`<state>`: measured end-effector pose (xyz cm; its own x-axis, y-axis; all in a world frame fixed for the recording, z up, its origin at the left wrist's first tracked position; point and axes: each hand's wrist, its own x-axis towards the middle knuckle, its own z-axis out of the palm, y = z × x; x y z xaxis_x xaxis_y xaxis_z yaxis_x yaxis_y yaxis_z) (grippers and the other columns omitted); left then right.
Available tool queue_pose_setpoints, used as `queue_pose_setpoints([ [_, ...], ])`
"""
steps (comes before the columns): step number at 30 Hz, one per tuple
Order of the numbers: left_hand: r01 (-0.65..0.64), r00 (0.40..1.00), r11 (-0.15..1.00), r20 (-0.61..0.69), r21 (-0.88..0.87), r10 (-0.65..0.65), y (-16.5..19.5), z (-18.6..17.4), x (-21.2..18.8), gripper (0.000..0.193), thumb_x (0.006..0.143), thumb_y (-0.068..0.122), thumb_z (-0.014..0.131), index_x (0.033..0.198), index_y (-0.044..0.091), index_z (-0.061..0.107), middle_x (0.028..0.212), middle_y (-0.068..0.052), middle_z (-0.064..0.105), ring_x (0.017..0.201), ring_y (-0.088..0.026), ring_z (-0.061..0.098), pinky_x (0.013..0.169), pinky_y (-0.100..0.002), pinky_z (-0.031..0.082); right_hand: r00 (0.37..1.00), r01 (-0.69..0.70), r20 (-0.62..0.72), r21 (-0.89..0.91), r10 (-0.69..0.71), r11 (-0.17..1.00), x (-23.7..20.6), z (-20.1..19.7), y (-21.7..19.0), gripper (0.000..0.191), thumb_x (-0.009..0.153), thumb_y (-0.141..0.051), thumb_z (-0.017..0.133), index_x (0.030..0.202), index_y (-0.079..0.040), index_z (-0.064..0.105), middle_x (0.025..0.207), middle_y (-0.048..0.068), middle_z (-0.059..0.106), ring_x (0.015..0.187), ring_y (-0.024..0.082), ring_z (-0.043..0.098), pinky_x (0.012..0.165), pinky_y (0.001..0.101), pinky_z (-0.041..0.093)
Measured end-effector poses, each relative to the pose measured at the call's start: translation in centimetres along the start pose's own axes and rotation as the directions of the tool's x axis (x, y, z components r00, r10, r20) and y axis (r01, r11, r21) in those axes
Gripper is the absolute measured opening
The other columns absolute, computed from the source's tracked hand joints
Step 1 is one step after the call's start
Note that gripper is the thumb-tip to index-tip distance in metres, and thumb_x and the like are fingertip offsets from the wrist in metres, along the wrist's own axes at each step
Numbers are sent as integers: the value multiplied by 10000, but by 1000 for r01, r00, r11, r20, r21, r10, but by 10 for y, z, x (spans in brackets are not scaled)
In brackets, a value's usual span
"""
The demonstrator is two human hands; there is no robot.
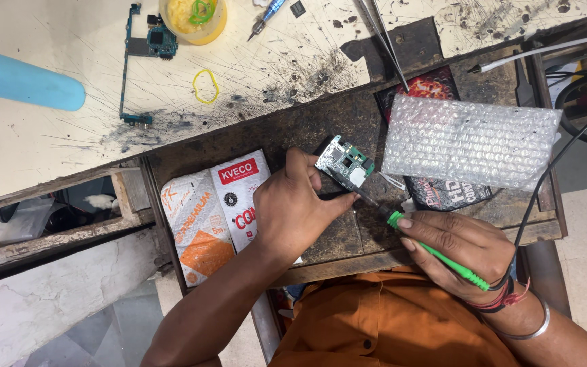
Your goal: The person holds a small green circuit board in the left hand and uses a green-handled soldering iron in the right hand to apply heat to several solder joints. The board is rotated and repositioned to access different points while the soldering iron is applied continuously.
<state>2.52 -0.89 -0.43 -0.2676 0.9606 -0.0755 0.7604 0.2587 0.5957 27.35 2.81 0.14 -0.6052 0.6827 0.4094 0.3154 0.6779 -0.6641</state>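
The small board [345, 165], green with silver shields and a white patch, is lying tilted on the dark table [293, 129]. The left hand [293, 207] is pinching its lower edge with closed fingers. The right hand [460, 248] is closing around a green tool [443, 260], whose tip is touching the board. Two white and orange packets [215, 211] are lying left of the left hand; a bubble wrap [470, 141] is covering a dark box [443, 194] on the right.

Green-and-silver circuit board [345, 165]; bright green tool handle [443, 261]; clear bubble wrap [469, 141]; orange shirt [388, 326]; yellow rubber band [206, 86].
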Motion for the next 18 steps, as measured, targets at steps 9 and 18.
queue_pose_setpoints([
  [9,2,1000,1000,19,5,-2,0,-1,0,705,628,395,957,1057,64,506,753,2,619,660,-191,672,576,-372,545,1000,-20,9,21,20,1000,1,0,-1,281,825,-69,823,1098,-85,760,972,109,767,827,200,762,689,290,584],
  [18,1,1000,1000,-9,9,-1,0,1,0,708,631,429,962,1036,66,509,738,7,617,640,-193,673,555,-371,540,1000,-31,3,4,31,1000,1,-1,-2,274,831,-53,814,1099,-77,759,974,110,763,829,211,757,698,302,581],
])
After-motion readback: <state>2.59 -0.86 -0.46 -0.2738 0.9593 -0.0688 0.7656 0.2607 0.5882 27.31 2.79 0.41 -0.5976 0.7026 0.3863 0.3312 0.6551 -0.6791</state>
